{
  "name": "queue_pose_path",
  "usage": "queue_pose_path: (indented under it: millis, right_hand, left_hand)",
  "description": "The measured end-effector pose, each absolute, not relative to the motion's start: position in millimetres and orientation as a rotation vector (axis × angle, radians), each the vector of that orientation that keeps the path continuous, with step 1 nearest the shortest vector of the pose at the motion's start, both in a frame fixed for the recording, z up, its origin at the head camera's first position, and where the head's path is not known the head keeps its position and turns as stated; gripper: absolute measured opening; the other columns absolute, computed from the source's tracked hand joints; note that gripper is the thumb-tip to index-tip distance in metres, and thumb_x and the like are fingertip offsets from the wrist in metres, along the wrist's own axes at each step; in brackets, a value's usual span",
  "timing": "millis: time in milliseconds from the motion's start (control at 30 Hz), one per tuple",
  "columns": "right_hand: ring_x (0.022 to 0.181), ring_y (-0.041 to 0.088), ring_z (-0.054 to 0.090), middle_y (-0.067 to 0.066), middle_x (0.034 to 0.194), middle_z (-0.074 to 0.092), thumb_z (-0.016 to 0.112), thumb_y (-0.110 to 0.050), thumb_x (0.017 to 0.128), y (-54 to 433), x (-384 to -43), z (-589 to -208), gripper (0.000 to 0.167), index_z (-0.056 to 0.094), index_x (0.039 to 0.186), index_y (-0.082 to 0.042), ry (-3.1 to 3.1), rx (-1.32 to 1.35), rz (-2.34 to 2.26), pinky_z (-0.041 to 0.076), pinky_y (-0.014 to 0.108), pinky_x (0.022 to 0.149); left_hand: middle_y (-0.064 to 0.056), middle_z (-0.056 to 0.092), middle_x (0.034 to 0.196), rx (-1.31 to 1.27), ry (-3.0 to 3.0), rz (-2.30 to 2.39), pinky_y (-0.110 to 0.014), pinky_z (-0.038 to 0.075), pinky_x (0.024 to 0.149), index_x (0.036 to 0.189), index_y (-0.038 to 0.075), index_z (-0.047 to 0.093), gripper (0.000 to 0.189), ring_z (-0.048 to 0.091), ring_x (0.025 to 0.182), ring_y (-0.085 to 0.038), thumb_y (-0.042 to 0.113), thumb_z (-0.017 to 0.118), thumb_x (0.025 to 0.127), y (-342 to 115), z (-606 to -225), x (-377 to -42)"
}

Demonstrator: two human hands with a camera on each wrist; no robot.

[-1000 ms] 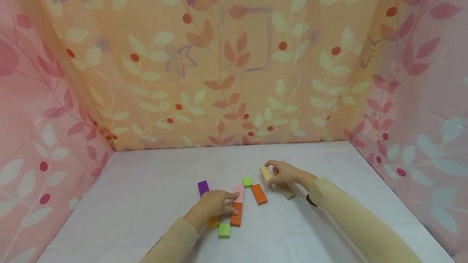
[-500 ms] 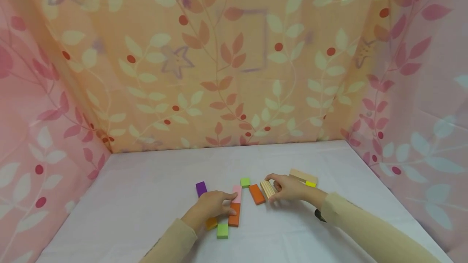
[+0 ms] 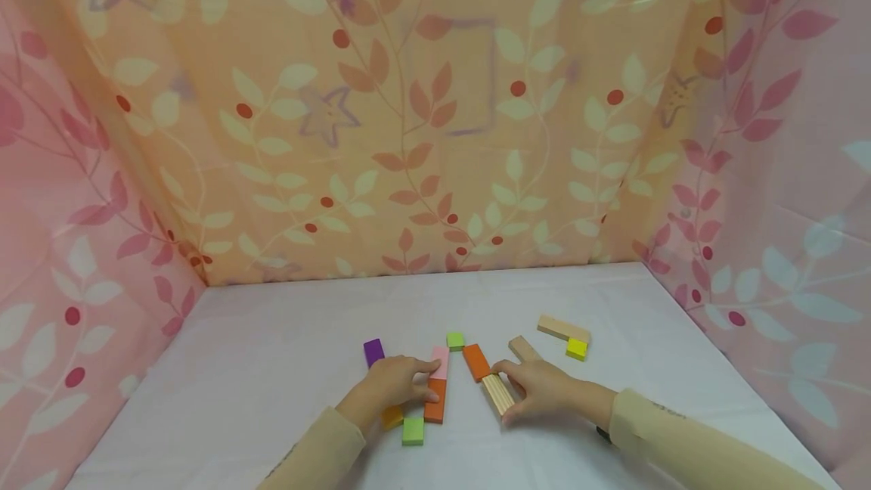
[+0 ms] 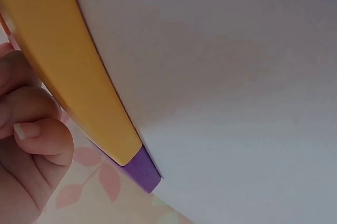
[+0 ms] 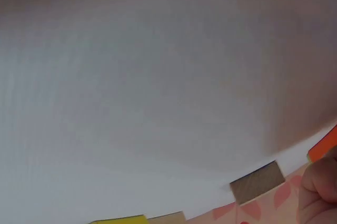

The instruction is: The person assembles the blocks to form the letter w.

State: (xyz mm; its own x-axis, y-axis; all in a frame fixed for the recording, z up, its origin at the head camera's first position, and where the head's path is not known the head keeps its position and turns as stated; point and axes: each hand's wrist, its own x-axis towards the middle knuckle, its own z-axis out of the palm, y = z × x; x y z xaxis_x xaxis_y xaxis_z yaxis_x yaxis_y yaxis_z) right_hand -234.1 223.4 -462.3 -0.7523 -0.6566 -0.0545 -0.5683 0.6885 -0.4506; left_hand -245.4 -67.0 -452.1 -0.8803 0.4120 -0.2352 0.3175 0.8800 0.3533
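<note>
My right hand [image 3: 544,388] grips a pale, striped wooden block [image 3: 498,395], index finger at its far end and thumb at its near end. That block's far end lies against an orange block [image 3: 477,362]. My left hand [image 3: 397,379] rests at a pink block [image 3: 439,361] and a darker orange block [image 3: 435,401], laid end to end; its index fingertip touches the pink one and its thumb the orange. In the left wrist view, the other fingers [image 4: 42,134] are bent beside a long yellow-orange block [image 4: 73,66]. A purple block [image 4: 142,170] lies at its far end.
One green block [image 3: 455,341] sits between the pink and orange blocks' far ends; another green block [image 3: 413,432] lies nearer. Right of them are a plain wooden block [image 3: 522,348], a longer wooden one [image 3: 562,327] and a yellow block [image 3: 577,349]. Patterned cloth [image 3: 408,134] walls the white table.
My right hand has brought the striped block left and nearer, down to the orange block's near end. The wooden and yellow blocks behind that hand have come into sight. My left hand stays in place.
</note>
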Motion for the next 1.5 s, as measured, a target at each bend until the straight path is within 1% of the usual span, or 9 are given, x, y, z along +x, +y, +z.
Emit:
queue_pose_path:
  millis: [367,467,600,733,867,967,1133,1367,1500]
  right_hand:
    - [0.056,0.002,0.031,-0.014,0.063,0.035,0.072,-0.062,0.075,215,-226,-457,0.073,0.052,0.13,-0.018,2.742,-0.982,-0.387,0.027,0.022,0.051]
    - [0.056,0.004,0.034,-0.012,0.063,0.039,0.068,-0.058,0.082,215,-231,-452,0.067,0.054,0.134,-0.018,2.762,-0.924,-0.465,0.029,0.023,0.051]
    - [0.06,0.01,0.038,-0.004,0.075,0.043,0.063,-0.048,0.09,212,-243,-449,0.06,0.05,0.143,-0.022,2.786,-0.807,-0.542,0.03,0.024,0.053]
    - [0.067,0.015,0.04,-0.001,0.072,0.045,0.064,-0.046,0.091,205,-253,-451,0.06,0.048,0.145,-0.027,2.778,-0.71,-0.559,0.03,0.026,0.056]
    - [0.074,0.016,0.04,-0.003,0.063,0.046,0.064,-0.049,0.09,197,-256,-453,0.06,0.051,0.143,-0.025,2.789,-0.697,-0.495,0.031,0.028,0.06]
    - [0.075,0.017,0.04,-0.004,0.063,0.047,0.065,-0.047,0.089,194,-255,-451,0.059,0.053,0.142,-0.024,2.801,-0.681,-0.474,0.031,0.029,0.06]
    - [0.075,0.017,0.04,-0.003,0.067,0.049,0.067,-0.045,0.089,193,-253,-450,0.058,0.054,0.141,-0.023,2.799,-0.643,-0.491,0.031,0.029,0.059]
    - [0.079,0.017,0.045,0.003,0.099,0.069,0.068,-0.045,0.088,190,-256,-453,0.058,0.055,0.14,-0.024,2.781,-0.615,-0.535,0.038,0.034,0.067]
    - [0.079,0.018,0.044,0.002,0.09,0.068,0.068,-0.045,0.088,190,-257,-454,0.058,0.055,0.14,-0.023,2.783,-0.611,-0.538,0.037,0.033,0.065]
  left_hand:
    - [-0.005,0.062,0.13,0.561,2.743,0.462,-0.049,0.044,0.1,0.138,0.032,0.056,0.064,0.052,0.125,-0.03,0.054,0.072,0.08,-67,-451,-246]
    - [-0.005,0.062,0.13,0.572,2.748,0.453,-0.049,0.044,0.099,0.138,0.032,0.056,0.064,0.052,0.125,-0.03,0.054,0.072,0.08,-67,-452,-247]
    - [-0.004,0.062,0.13,0.565,2.747,0.454,-0.049,0.044,0.099,0.138,0.032,0.056,0.064,0.053,0.124,-0.03,0.055,0.071,0.08,-67,-452,-247]
    - [-0.004,0.062,0.129,0.557,2.736,0.472,-0.049,0.045,0.099,0.138,0.032,0.056,0.064,0.053,0.124,-0.03,0.054,0.072,0.08,-67,-451,-246]
    - [-0.004,0.063,0.129,0.572,2.745,0.457,-0.048,0.045,0.098,0.138,0.031,0.056,0.064,0.053,0.123,-0.03,0.054,0.071,0.081,-68,-451,-246]
    - [-0.004,0.063,0.129,0.576,2.753,0.445,-0.047,0.046,0.097,0.138,0.031,0.056,0.064,0.054,0.123,-0.029,0.054,0.071,0.081,-68,-450,-245]
    - [-0.004,0.063,0.129,0.562,2.748,0.453,-0.048,0.046,0.098,0.138,0.032,0.056,0.064,0.053,0.123,-0.03,0.054,0.072,0.08,-67,-451,-245]
    - [-0.004,0.063,0.129,0.577,2.751,0.443,-0.048,0.046,0.097,0.138,0.031,0.056,0.063,0.054,0.122,-0.03,0.054,0.071,0.081,-68,-452,-245]
    - [-0.005,0.063,0.129,0.58,2.747,0.442,-0.048,0.046,0.097,0.138,0.031,0.056,0.063,0.054,0.122,-0.031,0.055,0.07,0.081,-68,-452,-244]
